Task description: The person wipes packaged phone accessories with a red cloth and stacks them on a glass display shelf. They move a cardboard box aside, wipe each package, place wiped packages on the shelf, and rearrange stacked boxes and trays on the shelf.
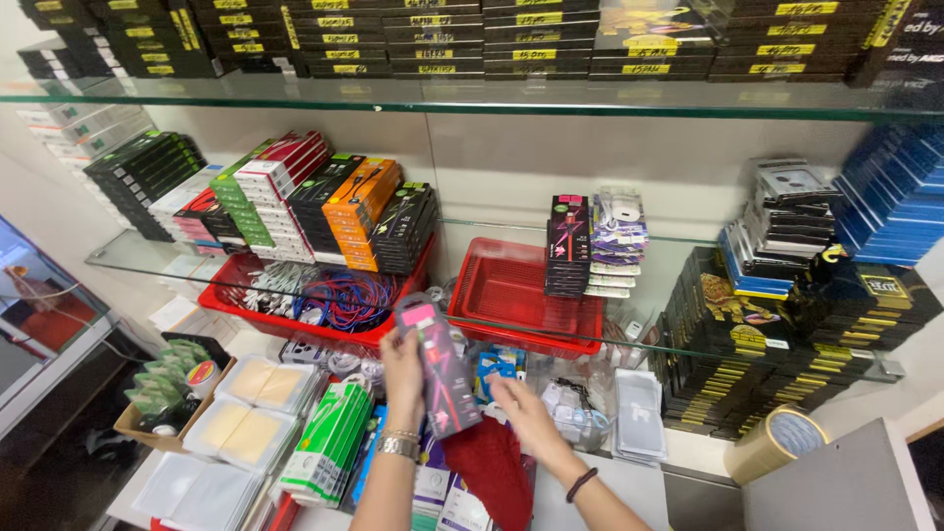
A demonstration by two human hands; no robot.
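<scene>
I am holding a slim pink-and-black packet (442, 366) above the crowded worktop (629, 487), my left hand (403, 372) closing on its long edge and my right hand (521, 405) loosely supporting its lower corner, because it seems light, flat and a little slippery.

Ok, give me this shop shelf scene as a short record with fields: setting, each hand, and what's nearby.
setting: glass shelves stacked with boxed goods
left hand: fingers hold a stack of flat dark packs with pink labels, raised upright
right hand: reaching low beside the packs, touching the clutter of small items; grip unclear
nearby: empty red basket, red basket of cables, roll of tape, green packs
</scene>
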